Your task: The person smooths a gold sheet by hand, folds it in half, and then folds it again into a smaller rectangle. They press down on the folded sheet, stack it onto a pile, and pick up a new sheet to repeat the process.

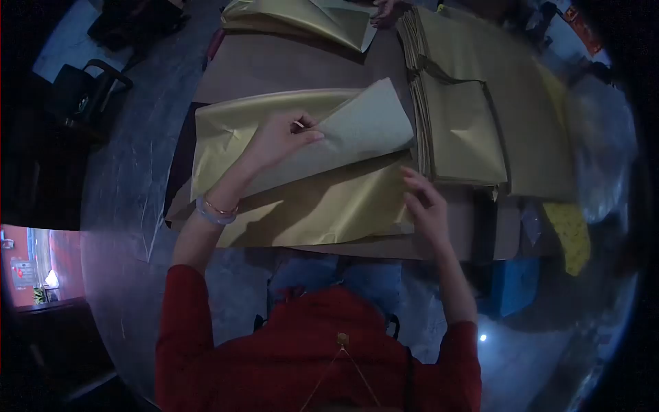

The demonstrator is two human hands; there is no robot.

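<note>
A large sheet of gold paper [322, 206] lies in front of me on the table, creased here and there. Part of it is folded back, so that its pale underside [367, 130] shows. My left hand [281, 141], with bracelets at the wrist, reaches across the sheet; its thumb and fingers pinch the edge of the pale folded-back part. At the sheet's right end is my right hand [427, 206], fingers loosely curled and apart, fingertips close to the gold surface and nothing held in them.
Stacks of folded gold sheets [467, 130] stand on the table's right side. Another gold sheet [302, 20] lies at the far end, where another person's hand [388, 12] is. A yellow piece [571, 237] hangs at the right, above a blue box [515, 285]. A dark chair [86, 96] is left.
</note>
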